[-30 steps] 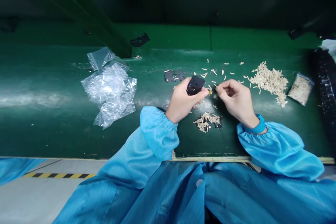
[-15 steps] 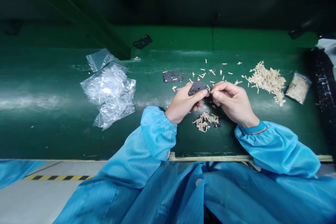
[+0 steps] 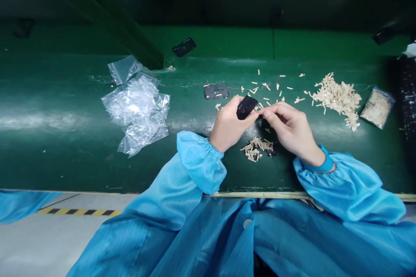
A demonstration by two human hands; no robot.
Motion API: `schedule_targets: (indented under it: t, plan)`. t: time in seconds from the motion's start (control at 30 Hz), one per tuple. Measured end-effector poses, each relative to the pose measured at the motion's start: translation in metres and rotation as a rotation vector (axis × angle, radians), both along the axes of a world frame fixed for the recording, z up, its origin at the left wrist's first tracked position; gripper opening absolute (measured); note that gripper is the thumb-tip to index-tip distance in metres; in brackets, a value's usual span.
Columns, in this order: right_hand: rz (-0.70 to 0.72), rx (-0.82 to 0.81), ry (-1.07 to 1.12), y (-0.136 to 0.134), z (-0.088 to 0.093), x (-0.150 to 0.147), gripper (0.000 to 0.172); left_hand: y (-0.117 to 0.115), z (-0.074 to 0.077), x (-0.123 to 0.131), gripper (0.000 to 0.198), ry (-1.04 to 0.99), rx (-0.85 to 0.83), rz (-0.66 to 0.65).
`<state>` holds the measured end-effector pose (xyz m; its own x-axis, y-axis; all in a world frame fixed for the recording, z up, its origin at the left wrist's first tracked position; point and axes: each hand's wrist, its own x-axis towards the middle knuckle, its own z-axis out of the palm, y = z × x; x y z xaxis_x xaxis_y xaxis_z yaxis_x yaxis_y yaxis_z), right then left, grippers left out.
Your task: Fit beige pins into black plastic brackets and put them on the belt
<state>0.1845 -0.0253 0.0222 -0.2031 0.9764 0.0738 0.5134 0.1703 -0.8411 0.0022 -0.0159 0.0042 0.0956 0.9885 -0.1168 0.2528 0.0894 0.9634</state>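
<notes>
My left hand (image 3: 229,125) is closed round a small black plastic part (image 3: 246,106), held just above the green belt (image 3: 81,156). My right hand (image 3: 287,125) pinches its fingertips together against the right edge of that part; what lies between the fingertips is too small to make out. Below the hands lies a small heap of tan strips (image 3: 258,149). A second black part (image 3: 216,91) lies flat on the belt beyond my left hand.
Crumpled clear plastic bags (image 3: 138,110) lie at the left. A big pile of tan strips (image 3: 338,97) and a filled small bag (image 3: 377,107) sit at the right, with loose strips (image 3: 266,86) between. Another black part (image 3: 183,46) rests on the far ledge by a green beam.
My right hand moved left from a small gap until its fingertips met the black part. My left hand tilted the part flat, then back up.
</notes>
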Motion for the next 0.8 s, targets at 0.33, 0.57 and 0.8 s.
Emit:
schedule_targets:
  t: [0.33,0.57,0.8]
  plan:
    - [-0.074,-0.279,0.277,0.006,0.001,0.004,0.019,0.005,0.009,-0.001,0.017,-0.274,-0.245,0.005]
    - [-0.009,-0.424,0.367,0.008,0.005,0.003,0.020,0.003,0.012,-0.001,0.018,-0.265,-0.262,-0.043]
    - [-0.034,-0.424,0.351,0.009,-0.001,0.003,0.020,0.004,0.013,-0.001,0.018,-0.274,-0.280,-0.056]
